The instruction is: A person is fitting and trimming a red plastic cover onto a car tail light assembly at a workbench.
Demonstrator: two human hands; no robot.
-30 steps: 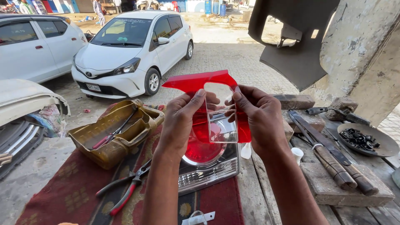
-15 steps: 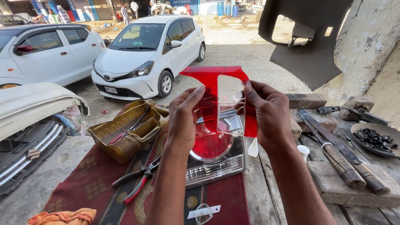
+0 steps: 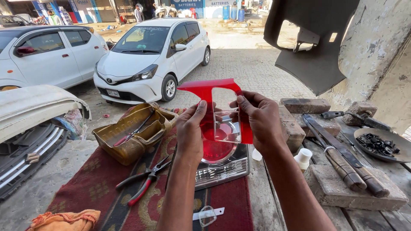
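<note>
Overhead, glossy red-and-clear lens cover [image 3: 222, 109]

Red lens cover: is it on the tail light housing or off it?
Off. Both hands, left hand and right hand, hold the red lens cover up in the air, above the tail light housing on the mat.

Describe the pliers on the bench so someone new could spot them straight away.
Start at the dark red patterned cloth covering the bench's left part, in front of the white car. The pliers lie open on it, between the tan tray and the tail-lamp housing. They alone have one red and one black handle.
</note>
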